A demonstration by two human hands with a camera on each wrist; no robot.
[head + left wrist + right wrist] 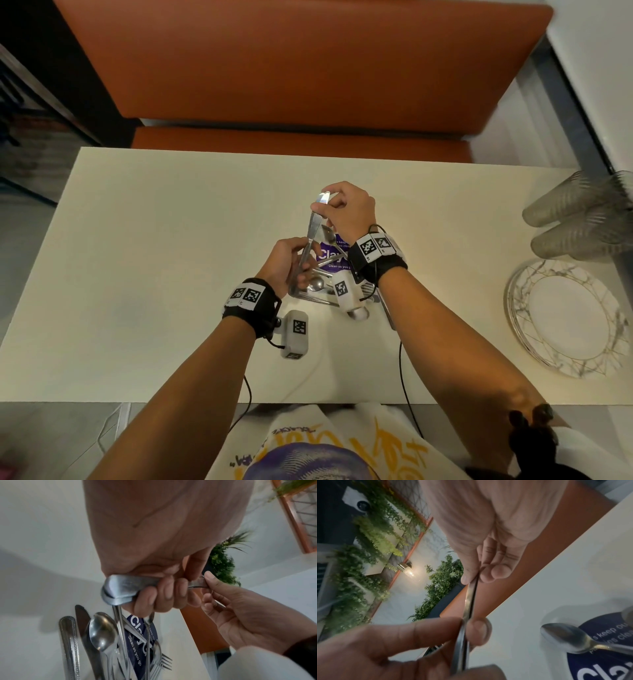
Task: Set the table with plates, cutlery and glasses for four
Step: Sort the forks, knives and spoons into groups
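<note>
My left hand (pixel 299 270) grips the handles of a small bundle of table knives (pixel 313 229), which stands tilted above the table's middle. In the left wrist view its fingers (pixel 164 592) curl round the stacked handles (pixel 123 586). My right hand (pixel 323 204) pinches the tip of a blade between thumb and finger; the right wrist view shows that pinch (pixel 471 580) on the thin blades (pixel 470 601). Below the hands lies a pile of loose cutlery (pixel 317 284) with spoons (pixel 101 631), forks (pixel 161 662) and knives.
A stack of marbled white plates (pixel 565 315) sits at the table's right edge, with upturned clear glasses (pixel 579 219) behind it. The cutlery lies over a purple sticker (pixel 337 255). An orange bench (pixel 301 68) runs along the far side of the cream table (pixel 154 240).
</note>
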